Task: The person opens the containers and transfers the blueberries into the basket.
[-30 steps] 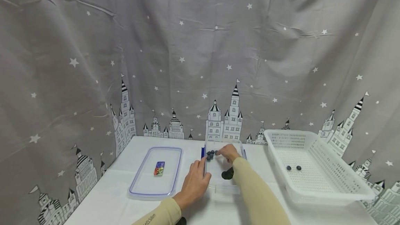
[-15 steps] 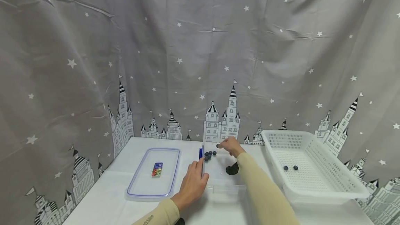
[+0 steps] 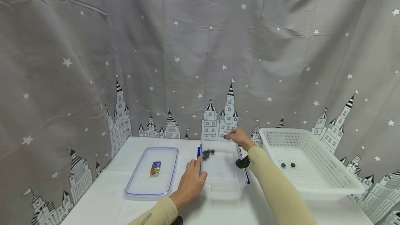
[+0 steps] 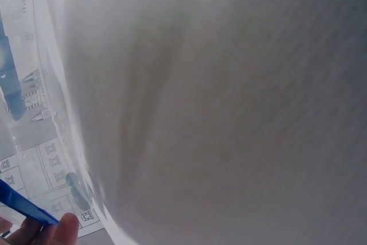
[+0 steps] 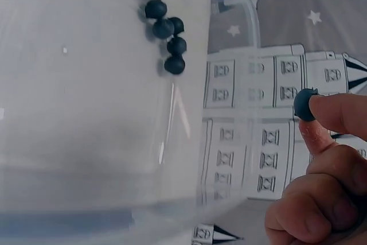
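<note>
In the head view, my right hand point(image 3: 241, 138) is raised above the far right end of a clear plastic container point(image 3: 225, 173). Its thumb and index finger pinch a blueberry point(image 5: 305, 105), seen close up in the right wrist view, with the other fingers curled. Several more blueberries point(image 5: 175, 64) lie together on the container's floor toward its far left corner. My left hand point(image 3: 190, 180) grips the container's left side. In the left wrist view its fingertips point(image 4: 67, 228) sit at a blue latch flap point(image 4: 26, 203).
Right of the container stands a white perforated basket point(image 3: 328, 164) with two blueberries point(image 3: 288, 165) inside. To the left lies a clear lid point(image 3: 147, 183) with a blue seal and a colourful label point(image 3: 155, 168). A grey castle-print curtain point(image 3: 175, 61) hangs behind the white table point(image 3: 103, 190).
My right hand has picked a blueberry from beside the others, lifting it up and rightward above the container's far end. The left hand stays on the container's left side.
</note>
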Action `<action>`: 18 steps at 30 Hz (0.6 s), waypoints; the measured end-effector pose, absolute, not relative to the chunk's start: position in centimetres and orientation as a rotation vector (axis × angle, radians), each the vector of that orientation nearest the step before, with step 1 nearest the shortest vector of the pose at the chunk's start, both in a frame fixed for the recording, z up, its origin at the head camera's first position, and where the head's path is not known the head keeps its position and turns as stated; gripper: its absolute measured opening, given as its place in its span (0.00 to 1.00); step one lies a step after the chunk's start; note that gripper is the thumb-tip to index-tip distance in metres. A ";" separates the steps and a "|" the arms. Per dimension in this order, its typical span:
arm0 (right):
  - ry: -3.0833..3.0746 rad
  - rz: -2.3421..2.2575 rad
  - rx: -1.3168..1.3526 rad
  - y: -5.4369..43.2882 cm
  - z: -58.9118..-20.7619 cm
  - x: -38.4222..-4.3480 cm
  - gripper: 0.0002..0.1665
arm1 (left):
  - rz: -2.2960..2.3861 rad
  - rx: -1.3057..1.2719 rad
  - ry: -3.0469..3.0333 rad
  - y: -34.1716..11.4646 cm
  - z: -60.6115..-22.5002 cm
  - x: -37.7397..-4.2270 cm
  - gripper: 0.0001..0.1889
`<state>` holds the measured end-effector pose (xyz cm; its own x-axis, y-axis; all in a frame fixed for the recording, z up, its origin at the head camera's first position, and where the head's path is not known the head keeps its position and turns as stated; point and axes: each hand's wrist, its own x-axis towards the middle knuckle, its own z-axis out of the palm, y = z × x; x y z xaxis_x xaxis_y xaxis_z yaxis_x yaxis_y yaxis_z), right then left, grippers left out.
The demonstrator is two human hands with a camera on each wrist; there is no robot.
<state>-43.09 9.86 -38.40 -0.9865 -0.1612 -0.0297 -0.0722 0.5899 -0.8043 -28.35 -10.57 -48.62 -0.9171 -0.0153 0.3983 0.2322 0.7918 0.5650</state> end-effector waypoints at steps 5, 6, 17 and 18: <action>2.684 -1.407 -0.243 11.6 -38.0 -43.0 0.17 | -0.899 -0.166 -2.593 -10.6 -48.5 -28.3 0.33; 2.684 -1.408 -0.254 11.9 -37.9 -43.0 0.18 | -0.901 -0.166 -2.592 -10.6 -48.5 -28.3 0.33; 2.725 -1.364 -0.236 16.4 -36.7 -42.7 0.20 | -0.895 -0.153 -2.610 -10.6 -48.6 -28.5 0.33; 2.725 -1.362 -0.234 16.8 -36.6 -42.6 0.21 | -0.893 -0.153 -2.612 -10.6 -48.6 -28.5 0.33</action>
<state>-42.62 16.77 -36.63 -0.9846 -0.1746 -0.0089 -0.0976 0.5917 -0.8003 -28.48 -10.60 -48.64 -0.9240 -0.0182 0.3820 0.2194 0.7928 0.5686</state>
